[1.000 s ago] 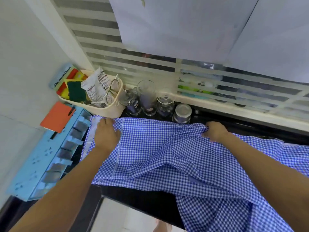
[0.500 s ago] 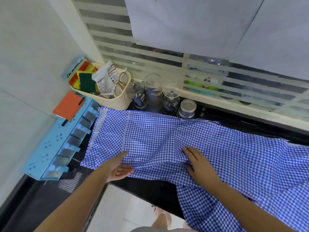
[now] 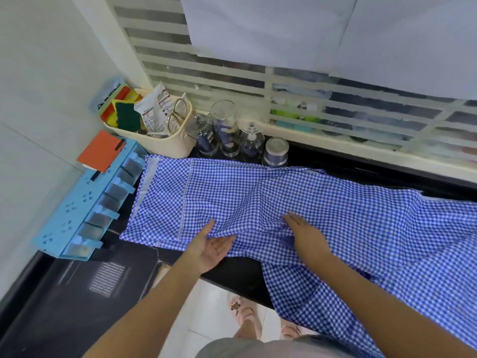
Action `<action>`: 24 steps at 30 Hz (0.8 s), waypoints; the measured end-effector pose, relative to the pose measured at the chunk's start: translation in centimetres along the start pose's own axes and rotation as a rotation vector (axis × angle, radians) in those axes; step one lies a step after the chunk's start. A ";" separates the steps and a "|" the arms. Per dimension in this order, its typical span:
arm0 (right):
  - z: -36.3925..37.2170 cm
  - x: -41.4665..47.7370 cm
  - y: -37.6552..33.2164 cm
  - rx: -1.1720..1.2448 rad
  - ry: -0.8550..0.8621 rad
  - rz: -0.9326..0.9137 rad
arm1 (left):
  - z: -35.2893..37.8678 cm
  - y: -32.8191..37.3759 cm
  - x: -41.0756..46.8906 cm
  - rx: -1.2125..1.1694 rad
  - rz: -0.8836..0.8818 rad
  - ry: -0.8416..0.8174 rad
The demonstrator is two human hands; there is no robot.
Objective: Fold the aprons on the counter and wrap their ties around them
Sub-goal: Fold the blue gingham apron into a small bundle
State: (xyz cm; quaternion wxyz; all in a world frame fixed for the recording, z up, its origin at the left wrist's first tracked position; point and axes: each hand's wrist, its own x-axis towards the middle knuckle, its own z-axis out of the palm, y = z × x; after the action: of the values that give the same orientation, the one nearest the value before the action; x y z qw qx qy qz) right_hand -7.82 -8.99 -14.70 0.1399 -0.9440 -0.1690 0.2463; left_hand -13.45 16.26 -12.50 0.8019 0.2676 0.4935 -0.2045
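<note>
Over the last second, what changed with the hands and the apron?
Both hands let go of the far edge of the apron and drew back to its near edge: left hand palm up, right hand flat on the cloth. Apron, glasses and basket stayed put.

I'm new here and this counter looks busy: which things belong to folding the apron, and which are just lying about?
Part of the job: blue checked apron, counter, left hand, right hand resting flat on the apron.
Just lying about: cream basket, glass jars, blue rack, orange notebook.
</note>
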 end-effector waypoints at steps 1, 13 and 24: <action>-0.4 0.0 -0.2 0.038 0.013 0.001 | 0.3 0.0 0.6 -0.089 0.090 0.027; 1.9 -4.7 2.2 -0.160 -0.085 -0.277 | -4.2 5.8 0.4 0.159 0.698 0.786; -0.5 -13.9 11.8 0.460 0.551 0.333 | 9.3 -10.3 0.6 1.623 1.099 0.056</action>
State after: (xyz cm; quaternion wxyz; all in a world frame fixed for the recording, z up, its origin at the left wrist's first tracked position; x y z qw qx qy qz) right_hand -16.02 -25.12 -12.56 0.3460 -0.9333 0.0900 0.0345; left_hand -12.96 2.41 -11.91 0.3461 0.9349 0.0284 -0.0733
